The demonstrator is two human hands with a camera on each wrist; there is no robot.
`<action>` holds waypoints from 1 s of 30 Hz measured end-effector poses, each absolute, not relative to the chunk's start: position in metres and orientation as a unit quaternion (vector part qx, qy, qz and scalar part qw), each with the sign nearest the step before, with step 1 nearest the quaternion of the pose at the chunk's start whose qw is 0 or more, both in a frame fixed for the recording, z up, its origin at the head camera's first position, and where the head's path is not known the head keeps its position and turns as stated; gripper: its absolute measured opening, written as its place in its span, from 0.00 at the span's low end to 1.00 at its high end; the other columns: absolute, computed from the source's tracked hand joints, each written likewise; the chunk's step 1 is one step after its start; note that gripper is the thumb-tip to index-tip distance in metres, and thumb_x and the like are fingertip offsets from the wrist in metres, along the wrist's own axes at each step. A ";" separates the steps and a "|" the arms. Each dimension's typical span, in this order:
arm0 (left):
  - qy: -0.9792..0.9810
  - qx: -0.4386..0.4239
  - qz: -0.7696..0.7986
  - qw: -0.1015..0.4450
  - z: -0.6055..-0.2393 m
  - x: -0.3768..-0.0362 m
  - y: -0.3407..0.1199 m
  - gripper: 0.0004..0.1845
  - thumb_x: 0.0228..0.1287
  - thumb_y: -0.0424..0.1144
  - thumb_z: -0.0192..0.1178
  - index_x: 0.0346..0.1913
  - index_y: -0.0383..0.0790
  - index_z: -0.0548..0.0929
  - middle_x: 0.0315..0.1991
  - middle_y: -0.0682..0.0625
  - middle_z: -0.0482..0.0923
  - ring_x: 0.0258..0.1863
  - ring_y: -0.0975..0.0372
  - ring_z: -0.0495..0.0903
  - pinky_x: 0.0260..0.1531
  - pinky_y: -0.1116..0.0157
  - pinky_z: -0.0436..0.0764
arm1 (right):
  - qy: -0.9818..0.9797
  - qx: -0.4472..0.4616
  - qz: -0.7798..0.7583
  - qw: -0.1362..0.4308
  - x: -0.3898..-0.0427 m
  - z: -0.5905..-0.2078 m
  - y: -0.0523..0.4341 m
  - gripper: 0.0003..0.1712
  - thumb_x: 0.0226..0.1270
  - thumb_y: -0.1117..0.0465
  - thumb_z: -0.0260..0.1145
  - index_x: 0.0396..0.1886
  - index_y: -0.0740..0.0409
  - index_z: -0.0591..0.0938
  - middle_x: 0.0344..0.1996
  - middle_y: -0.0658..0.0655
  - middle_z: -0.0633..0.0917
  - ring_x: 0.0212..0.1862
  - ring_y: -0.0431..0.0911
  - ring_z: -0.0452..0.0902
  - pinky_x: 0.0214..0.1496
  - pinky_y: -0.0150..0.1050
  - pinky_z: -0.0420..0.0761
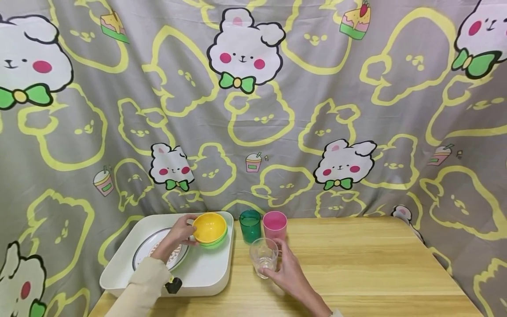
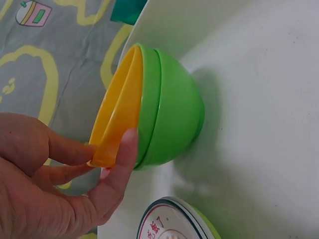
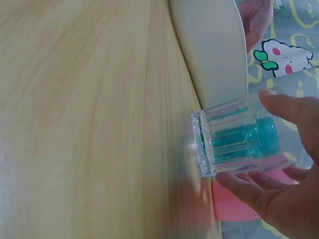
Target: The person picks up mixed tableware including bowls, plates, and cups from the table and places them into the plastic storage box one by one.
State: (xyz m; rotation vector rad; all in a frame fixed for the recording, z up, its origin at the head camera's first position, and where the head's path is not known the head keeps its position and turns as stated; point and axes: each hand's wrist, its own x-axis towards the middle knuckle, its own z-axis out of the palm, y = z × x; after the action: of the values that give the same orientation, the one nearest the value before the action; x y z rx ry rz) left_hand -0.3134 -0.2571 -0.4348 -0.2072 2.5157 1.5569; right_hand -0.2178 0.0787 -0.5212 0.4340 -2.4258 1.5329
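My left hand [image 1: 183, 233] pinches the rim of a yellow bowl [image 1: 210, 227], which sits tilted in a stack with green bowls [image 2: 177, 112]. That stack stands in a white tray [image 1: 206, 275], beside stacked plates [image 1: 144, 248] with a dark rim line. On the table just right of the tray, my right hand [image 1: 288, 266] holds a clear glass [image 1: 261, 255], thumb on one side and fingers on the other. In the right wrist view the glass [image 3: 234, 139] is upright on or very near the wood; I cannot tell which.
Behind the clear glass stand a green cup [image 1: 250, 226] and a pink cup [image 1: 275, 222], side by side. The wooden table [image 1: 356, 264] stretches to the right. A patterned curtain [image 1: 245, 119] hangs along the back and sides. A small black item [image 1: 173, 285] shows by the left sleeve.
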 end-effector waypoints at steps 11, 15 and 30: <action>0.917 -0.017 0.399 -0.011 -0.418 -0.309 -0.256 0.23 0.70 0.29 0.54 0.67 0.27 0.71 0.55 0.24 0.74 0.40 0.44 0.80 0.35 0.54 0.85 | -0.801 0.132 0.579 0.080 -0.214 -0.514 0.097 0.49 0.46 0.61 0.87 0.67 0.61 0.70 0.59 0.67 0.79 0.58 0.64 0.78 0.47 0.41 0.88; 0.927 0.007 0.371 -0.056 -0.411 -0.307 -0.249 0.22 0.71 0.29 0.53 0.65 0.26 0.73 0.56 0.25 0.74 0.52 0.38 0.79 0.46 0.47 0.84 | -0.803 0.101 0.582 0.083 -0.213 -0.506 0.108 0.50 0.45 0.62 0.87 0.67 0.59 0.70 0.60 0.64 0.79 0.59 0.63 0.77 0.48 0.43 0.89; 0.853 0.110 0.486 -0.153 -0.405 -0.285 -0.187 0.14 0.79 0.33 0.54 0.61 0.32 0.79 0.57 0.32 0.81 0.57 0.42 0.80 0.60 0.44 0.77 | -0.796 0.074 0.593 0.098 -0.211 -0.486 0.131 0.50 0.47 0.60 0.87 0.69 0.55 0.70 0.57 0.63 0.80 0.61 0.59 0.75 0.51 0.52 0.87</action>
State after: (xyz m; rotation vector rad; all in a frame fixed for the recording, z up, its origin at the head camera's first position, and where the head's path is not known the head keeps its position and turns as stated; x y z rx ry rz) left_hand -0.2851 -0.1869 -0.4048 0.3826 2.9771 1.6965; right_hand -0.2105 0.1314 -0.4860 0.2184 -2.3562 1.7552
